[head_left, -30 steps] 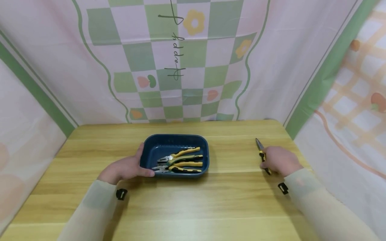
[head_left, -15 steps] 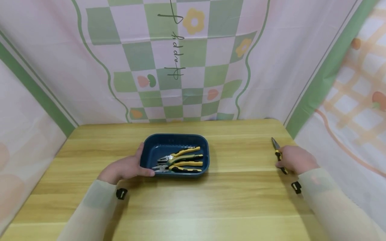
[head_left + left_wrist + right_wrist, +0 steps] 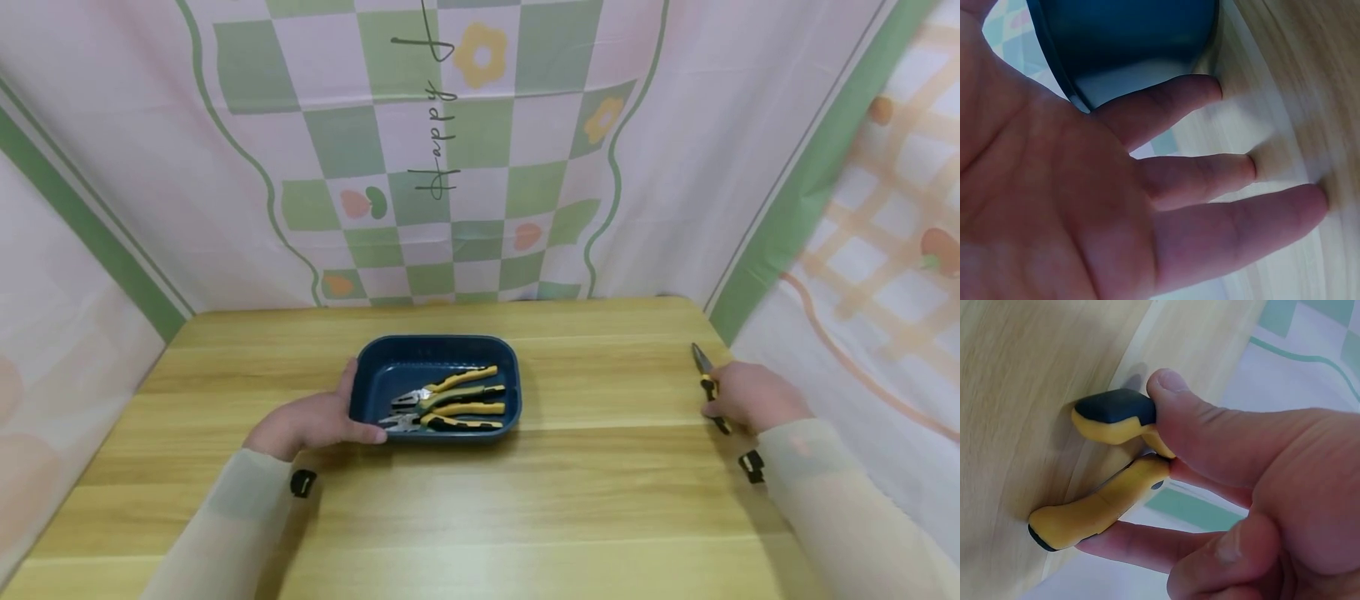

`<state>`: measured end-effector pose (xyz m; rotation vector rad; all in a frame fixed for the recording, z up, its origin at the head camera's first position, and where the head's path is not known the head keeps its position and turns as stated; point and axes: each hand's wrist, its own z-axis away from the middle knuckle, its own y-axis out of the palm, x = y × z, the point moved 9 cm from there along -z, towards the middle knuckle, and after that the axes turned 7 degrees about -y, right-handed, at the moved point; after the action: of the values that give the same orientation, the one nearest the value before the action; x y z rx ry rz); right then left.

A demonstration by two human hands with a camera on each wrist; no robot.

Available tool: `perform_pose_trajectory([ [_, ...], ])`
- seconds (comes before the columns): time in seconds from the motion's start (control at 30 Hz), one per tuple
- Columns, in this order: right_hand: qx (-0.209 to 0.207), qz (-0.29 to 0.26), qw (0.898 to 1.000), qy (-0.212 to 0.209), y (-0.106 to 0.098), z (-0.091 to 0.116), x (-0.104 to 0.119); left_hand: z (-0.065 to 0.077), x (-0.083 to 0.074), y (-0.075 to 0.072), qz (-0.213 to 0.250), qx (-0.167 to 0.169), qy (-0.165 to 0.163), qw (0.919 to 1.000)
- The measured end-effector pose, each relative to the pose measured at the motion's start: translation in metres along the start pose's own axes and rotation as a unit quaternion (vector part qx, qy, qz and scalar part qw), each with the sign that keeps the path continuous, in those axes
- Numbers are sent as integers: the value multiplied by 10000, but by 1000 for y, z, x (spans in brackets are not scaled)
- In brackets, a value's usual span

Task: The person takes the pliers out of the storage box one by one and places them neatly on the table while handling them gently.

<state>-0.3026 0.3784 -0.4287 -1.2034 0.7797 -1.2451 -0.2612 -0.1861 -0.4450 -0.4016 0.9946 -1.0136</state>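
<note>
A dark blue rectangular tray (image 3: 435, 342) stands on the table, holding two pairs of combination pliers (image 3: 461, 408) with yellow and black handles. My left hand (image 3: 315, 421) rests against its left end, thumb at the near rim. In the left wrist view three straight, spread fingers (image 3: 1241, 237) point down at the wood beside the tray. Far off to the right, my right hand (image 3: 757, 396) grips long-nose pliers (image 3: 707, 385), their grey tip pointing away from me. The right wrist view shows thumb and fingers on their spread handles (image 3: 1094, 509), close over the table.
The wooden table (image 3: 465, 517) ends at a patterned cloth (image 3: 480, 142) behind, and cloth also hangs along both sides. My right hand is near the table's right edge. A black clip (image 3: 302, 483) shows at my left cuff, another black clip (image 3: 752, 467) at my right.
My right hand has moved to the right with the long-nose pliers, slowing in the last half second. The left hand, tray and pliers in it stay where they were.
</note>
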Motion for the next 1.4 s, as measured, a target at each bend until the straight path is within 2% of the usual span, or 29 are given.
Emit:
perform_pose_trajectory([
  [0.5, -30, -166, 9999, 18, 3, 2, -5, 2, -1, 3, -242, 9, 104, 9997],
  [0.93, 71, 140, 9998, 86, 4, 5, -10, 1, 0, 3, -212, -2, 104, 9997],
  [1.4, 89, -104, 9998, 136, 3, 18, -17, 0, 0, 2, -254, -24, 105, 9996],
])
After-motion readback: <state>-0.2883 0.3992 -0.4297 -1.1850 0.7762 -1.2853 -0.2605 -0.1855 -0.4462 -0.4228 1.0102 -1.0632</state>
